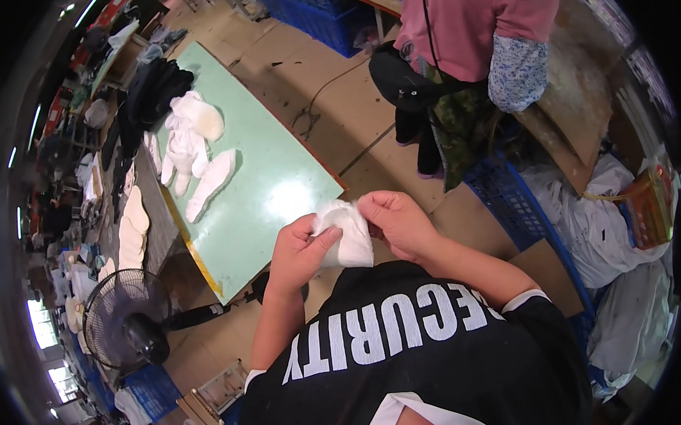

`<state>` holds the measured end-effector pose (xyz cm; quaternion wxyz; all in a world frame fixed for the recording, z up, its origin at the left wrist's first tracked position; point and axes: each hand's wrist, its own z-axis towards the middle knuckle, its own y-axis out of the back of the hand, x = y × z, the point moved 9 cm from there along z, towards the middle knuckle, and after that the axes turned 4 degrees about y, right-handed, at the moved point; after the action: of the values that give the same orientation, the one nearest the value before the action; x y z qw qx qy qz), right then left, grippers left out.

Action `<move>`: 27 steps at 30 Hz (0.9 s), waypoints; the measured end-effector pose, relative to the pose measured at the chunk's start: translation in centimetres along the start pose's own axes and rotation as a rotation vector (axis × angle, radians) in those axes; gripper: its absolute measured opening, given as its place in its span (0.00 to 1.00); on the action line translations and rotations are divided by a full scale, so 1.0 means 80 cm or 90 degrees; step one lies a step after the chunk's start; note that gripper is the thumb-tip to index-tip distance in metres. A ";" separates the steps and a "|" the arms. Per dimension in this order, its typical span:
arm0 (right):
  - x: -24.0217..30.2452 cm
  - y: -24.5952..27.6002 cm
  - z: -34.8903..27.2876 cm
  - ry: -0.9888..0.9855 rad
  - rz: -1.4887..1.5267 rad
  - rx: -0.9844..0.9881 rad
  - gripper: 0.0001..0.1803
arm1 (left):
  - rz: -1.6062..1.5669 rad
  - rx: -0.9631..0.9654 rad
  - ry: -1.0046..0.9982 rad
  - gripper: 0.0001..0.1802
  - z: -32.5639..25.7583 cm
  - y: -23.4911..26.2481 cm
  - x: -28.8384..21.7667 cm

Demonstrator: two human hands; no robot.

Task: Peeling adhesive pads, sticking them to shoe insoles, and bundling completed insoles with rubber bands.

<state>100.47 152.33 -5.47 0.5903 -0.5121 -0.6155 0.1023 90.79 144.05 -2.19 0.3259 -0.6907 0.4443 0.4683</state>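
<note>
A white cloth piece [354, 249], folded over with a curved, frayed-looking upper edge, is held up in front of my chest. My left hand [302, 250] pinches its left side, thumb on top and fingers behind. At the upper right edge, my right hand [397, 221] grips the cloth between thumb and fingertips. What exactly the piece is cannot be made out. Beyond my hands, on the pale green table [257, 201], lies a loose heap of white fabric pieces [185, 141]. A long, sole-shaped white piece [211, 184] rests beside that heap.
Black fabric [157, 90] is piled at the table's far left. A fan [127, 321] stands to my left near more cream pieces [133, 230]. Across from me stands a person in a pink top [470, 36]. At right, a blue crate [519, 220] sits by white bags [576, 215].
</note>
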 end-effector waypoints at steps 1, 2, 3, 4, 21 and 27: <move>0.004 0.002 -0.002 0.003 0.001 -0.003 0.09 | 0.001 0.005 0.000 0.13 0.001 -0.006 -0.003; 0.009 0.004 -0.004 0.010 -0.002 0.003 0.09 | 0.020 -0.017 -0.022 0.11 0.001 -0.008 -0.011; 0.013 0.005 -0.006 0.016 -0.004 0.010 0.09 | 0.039 -0.038 -0.044 0.09 0.001 -0.008 -0.017; 0.016 0.004 -0.009 0.019 -0.002 0.007 0.09 | 0.040 -0.034 -0.043 0.09 0.002 -0.009 -0.015; 0.031 0.048 0.001 0.137 -0.032 -0.129 0.05 | -0.158 0.072 0.080 0.17 0.019 -0.030 0.036; 0.031 0.059 0.014 0.044 -0.008 -0.153 0.06 | -0.145 0.051 0.149 0.18 0.037 -0.028 0.049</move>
<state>102.52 156.86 -7.72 0.5464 -0.5784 -0.6058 0.0066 92.41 146.29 -6.83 0.3503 -0.7728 0.4167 0.3263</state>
